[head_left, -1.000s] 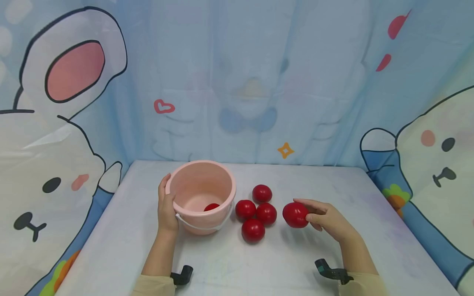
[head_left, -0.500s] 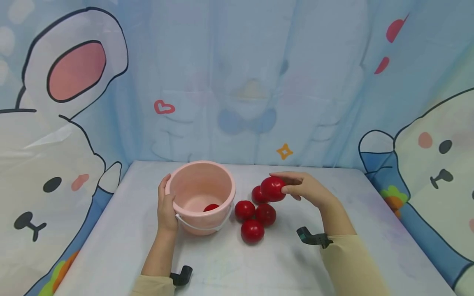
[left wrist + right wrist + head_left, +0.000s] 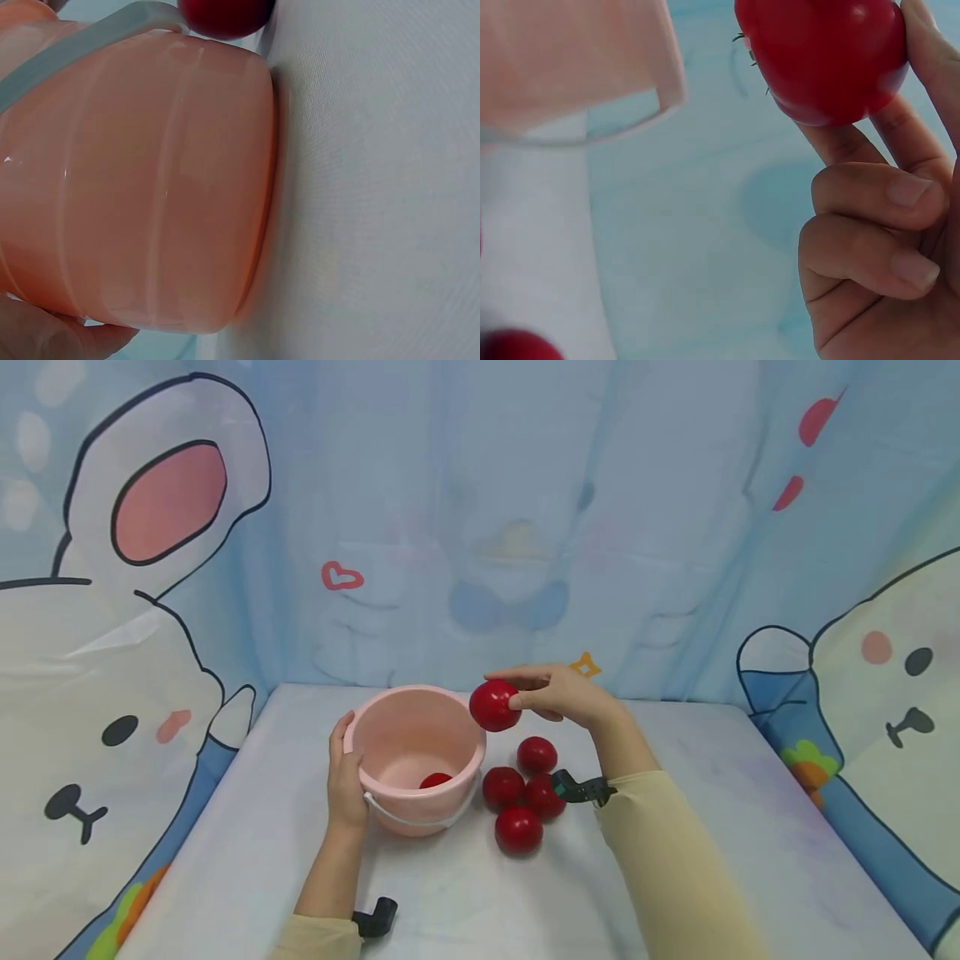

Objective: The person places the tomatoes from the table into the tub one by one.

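Nearest the camera, two cream sleeves are reaching in over the pale table (image 3: 225, 860), each wrist wearing a small black mount. No brand, label or readable writing is showing on anything here; the backdrop (image 3: 480, 527) is carrying only cartoon drawings.

Just past the sleeves, four loose red tomatoes (image 3: 518, 828) are lying in a cluster on the table, touching or nearly touching one another, just to the right of the pink bucket (image 3: 416, 735). The bucket is standing upright with its white handle (image 3: 408, 818) hanging down the near side.

The left hand (image 3: 345, 781) is gripping the bucket's left rim, thumb hooked over the edge and fingers wrapped against the outer wall. In the left wrist view the bucket's wall is filling the frame, its base resting on the table.

Inside the bucket, one tomato in the bucket (image 3: 436, 780) is sitting on the bottom.

Farther back, the right hand (image 3: 558, 695) is pinching a held tomato (image 3: 494, 705) between thumb and fingertips (image 3: 911, 191), the remaining fingers curled in. It is hanging in the air just above the bucket's right rim, clear of it.

Behind everything, the backdrop is showing rabbits, a heart and a star.
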{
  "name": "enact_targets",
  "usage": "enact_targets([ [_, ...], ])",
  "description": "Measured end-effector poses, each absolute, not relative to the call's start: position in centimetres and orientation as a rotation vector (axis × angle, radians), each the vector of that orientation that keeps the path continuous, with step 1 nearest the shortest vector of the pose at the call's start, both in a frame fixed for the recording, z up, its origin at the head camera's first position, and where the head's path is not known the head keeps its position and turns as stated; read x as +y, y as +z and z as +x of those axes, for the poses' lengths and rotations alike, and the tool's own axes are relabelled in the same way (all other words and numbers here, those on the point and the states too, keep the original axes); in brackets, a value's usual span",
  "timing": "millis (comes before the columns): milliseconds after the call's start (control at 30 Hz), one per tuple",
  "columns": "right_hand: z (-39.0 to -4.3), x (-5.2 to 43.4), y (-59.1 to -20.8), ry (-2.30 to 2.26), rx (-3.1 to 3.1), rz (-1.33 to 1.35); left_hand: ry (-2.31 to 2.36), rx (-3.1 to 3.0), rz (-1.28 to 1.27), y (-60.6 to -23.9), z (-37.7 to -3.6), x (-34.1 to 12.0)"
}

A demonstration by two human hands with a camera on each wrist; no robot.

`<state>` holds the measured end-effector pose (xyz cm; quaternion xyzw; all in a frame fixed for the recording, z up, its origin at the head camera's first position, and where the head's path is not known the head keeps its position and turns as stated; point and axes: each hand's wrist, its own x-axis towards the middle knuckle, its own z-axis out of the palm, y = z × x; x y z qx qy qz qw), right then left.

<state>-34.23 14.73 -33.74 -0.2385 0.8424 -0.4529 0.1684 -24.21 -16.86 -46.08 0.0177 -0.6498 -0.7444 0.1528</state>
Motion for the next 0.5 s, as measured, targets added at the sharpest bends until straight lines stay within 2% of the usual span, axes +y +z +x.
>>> enact_targets([
  [267,-35.9,9.5,-32.0,-1.184,2.364,-0.812,-2.09,-1.897,0.068,-46.1,-24.3,-16.7],
  [500,-36.5,4.6,-32.0,-1.033,2.326,-0.91,-2.073,-1.937,0.095,-46.1,-24.3,-16.8],
])
